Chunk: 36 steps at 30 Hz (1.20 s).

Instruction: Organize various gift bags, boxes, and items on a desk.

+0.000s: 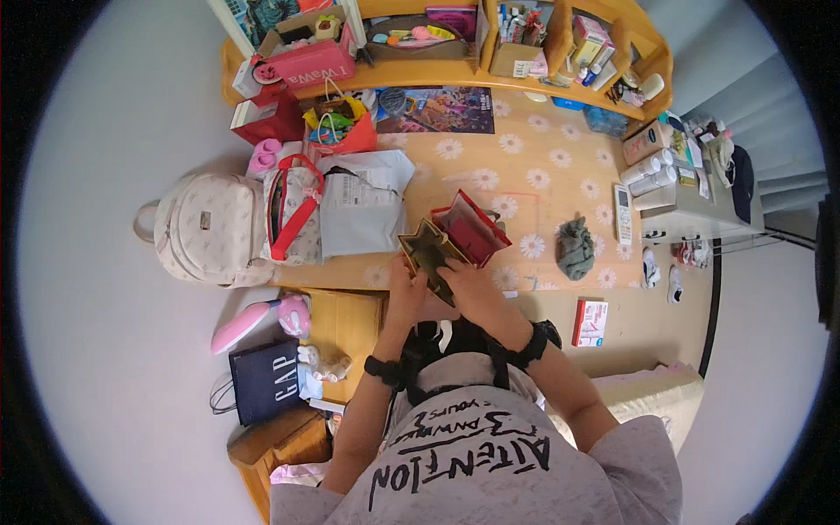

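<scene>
At the desk's front edge a small gold-brown paper bag (428, 248) is held with its mouth spread wide. My left hand (407, 289) grips its near left side. The fingers of my right hand (469, 289) hold the near right rim, with the fingertips at the opening. The bag's inside looks olive and I make out nothing in it. Just beyond, touching or nearly touching it, a red paper bag (474, 230) stands with its mouth open and a pinkish-red inside. Something greyish, partly hidden, lies behind the red bag.
Left on the flowered desk mat (459, 161) are a grey-white mailing bag (361, 210), a red-trimmed pouch (292, 210) and a cream backpack (210, 230). To the right lie a grey-green cloth bundle (575, 249) and a white remote control (623, 213). A wooden shelf (420, 73) spans the back.
</scene>
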Tool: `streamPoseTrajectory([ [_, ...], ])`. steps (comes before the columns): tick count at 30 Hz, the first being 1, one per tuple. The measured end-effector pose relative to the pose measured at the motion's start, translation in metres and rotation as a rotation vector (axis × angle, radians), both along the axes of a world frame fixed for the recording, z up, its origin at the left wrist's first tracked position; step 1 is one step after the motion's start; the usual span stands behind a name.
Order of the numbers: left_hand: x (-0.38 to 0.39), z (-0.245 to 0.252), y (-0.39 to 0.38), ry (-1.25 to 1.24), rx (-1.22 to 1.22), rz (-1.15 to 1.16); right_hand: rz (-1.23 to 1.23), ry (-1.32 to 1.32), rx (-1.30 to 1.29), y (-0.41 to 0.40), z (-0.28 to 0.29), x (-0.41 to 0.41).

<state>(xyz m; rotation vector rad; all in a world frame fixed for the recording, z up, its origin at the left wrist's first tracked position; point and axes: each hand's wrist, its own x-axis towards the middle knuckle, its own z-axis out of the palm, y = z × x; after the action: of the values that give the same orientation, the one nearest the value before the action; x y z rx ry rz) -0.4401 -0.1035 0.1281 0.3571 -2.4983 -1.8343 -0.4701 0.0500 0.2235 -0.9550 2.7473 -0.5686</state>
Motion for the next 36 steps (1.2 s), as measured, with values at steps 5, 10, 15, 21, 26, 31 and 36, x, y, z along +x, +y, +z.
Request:
streamPoseTrajectory([
  [5, 0.005, 0.0, 0.0, 0.067, 0.019, -0.081, 0.058, -0.102, 0.072, -0.009, 0.006, -0.003],
  [10, 0.007, 0.021, 0.007, -0.008, 0.268, -0.05, 0.012, -0.111, 0.178, -0.014, -0.01, -0.008],
  [15, 0.006, 0.0, 0.002, 0.017, 0.04, -0.038, -0.002, -0.154, 0.055, -0.012, -0.009, -0.007],
  [21, 0.008, 0.006, 0.008, 0.005, 0.269, -0.005, -0.283, -0.216, -0.14, -0.007, -0.001, -0.015],
  [26, 0.01, 0.022, 0.013, 0.006, 0.208, -0.021, -0.223, -0.087, -0.193, 0.007, -0.014, -0.006],
  [31, 0.016, 0.005, 0.015, -0.019, 0.169, 0.162, -0.301, -0.148, -0.19, 0.001, 0.002, 0.008],
  [36, 0.015, 0.064, 0.032, 0.237, -0.249, 0.292, -0.288, -0.232, -0.155, 0.006, -0.003, 0.015],
])
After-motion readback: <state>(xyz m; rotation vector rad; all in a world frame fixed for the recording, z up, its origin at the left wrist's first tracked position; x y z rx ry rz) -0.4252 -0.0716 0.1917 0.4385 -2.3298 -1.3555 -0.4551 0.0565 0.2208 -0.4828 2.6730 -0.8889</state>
